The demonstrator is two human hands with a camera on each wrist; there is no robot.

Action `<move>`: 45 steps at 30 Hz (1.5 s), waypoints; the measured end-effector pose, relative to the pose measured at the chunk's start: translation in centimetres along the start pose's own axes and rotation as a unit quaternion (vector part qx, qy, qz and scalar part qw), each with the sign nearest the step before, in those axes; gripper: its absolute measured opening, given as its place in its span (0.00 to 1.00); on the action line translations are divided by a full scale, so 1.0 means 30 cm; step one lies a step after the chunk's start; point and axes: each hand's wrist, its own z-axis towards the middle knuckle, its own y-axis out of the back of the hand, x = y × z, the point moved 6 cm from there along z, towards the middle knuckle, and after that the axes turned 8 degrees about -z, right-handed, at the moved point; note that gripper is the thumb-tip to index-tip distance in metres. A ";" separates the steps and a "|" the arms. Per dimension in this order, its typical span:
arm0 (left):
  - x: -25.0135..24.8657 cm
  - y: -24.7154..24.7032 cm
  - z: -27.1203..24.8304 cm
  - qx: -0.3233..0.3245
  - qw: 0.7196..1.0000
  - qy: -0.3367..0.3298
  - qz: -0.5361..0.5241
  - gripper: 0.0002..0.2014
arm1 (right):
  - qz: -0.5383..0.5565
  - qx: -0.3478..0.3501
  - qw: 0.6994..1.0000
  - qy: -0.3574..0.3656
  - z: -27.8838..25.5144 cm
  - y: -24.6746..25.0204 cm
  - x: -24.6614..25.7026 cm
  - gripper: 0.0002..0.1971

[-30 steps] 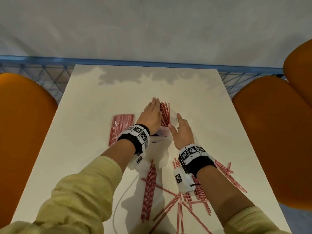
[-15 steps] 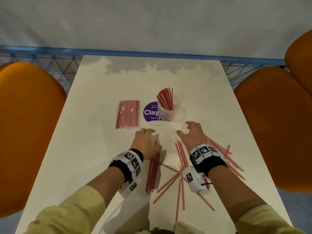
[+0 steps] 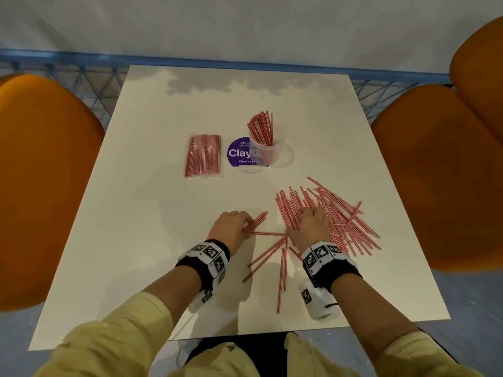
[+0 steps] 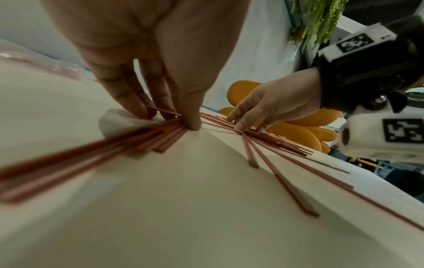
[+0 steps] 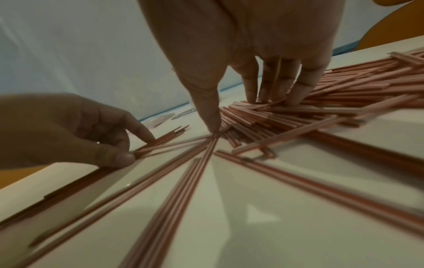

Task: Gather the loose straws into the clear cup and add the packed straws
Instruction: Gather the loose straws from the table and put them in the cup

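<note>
The loose straws [image 3: 324,219] lie scattered on the table [image 3: 141,240] under and around your hands: a dense heap beneath and to the right of your right hand [image 3: 310,227], a small bundle [image 3: 254,221] under your left hand [image 3: 230,227], and several single straws fanned out between your two wrists toward the near edge. Your left hand pinches the small bundle against the tabletop, thumb and curled fingers closed on it; the left wrist view confirms the fingertips [image 4: 146,110] bearing on the straws. Your right hand is spread over the heap, fingers straight and pressing down on the straws, thumb tip touching where several straws cross.

The clear cup [image 3: 262,153] stands well beyond both hands, upright, already holding a sheaf of straws that lean to its far side. It rests partly on a purple round sticker [image 3: 238,153]. The packed straws [image 3: 202,156] lie flat just left of that sticker, beyond your left hand, untouched. Orange chairs [image 3: 46,186] flank the table on both sides.
</note>
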 end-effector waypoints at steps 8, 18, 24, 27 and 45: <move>0.074 0.057 -0.070 -0.065 0.992 0.078 -0.079 0.12 | -0.076 0.027 0.997 -0.016 -0.034 0.011 -0.060 0.45; -0.010 -0.084 -0.090 -0.009 0.996 0.081 0.028 0.53 | -0.016 0.015 0.999 0.027 -0.046 -0.013 0.000 0.40; -0.052 -0.146 -0.079 -0.023 0.991 0.075 0.105 0.55 | -0.046 0.022 0.998 0.028 -0.060 -0.039 -0.006 0.40; -0.047 -0.129 -0.062 -0.029 0.996 0.080 0.037 0.41 | -0.001 0.019 0.999 0.036 -0.057 -0.033 0.004 0.35; -0.040 -0.017 -0.001 -0.095 0.966 0.197 -0.136 0.20 | 0.075 0.013 0.997 0.034 -0.025 -0.012 0.071 0.28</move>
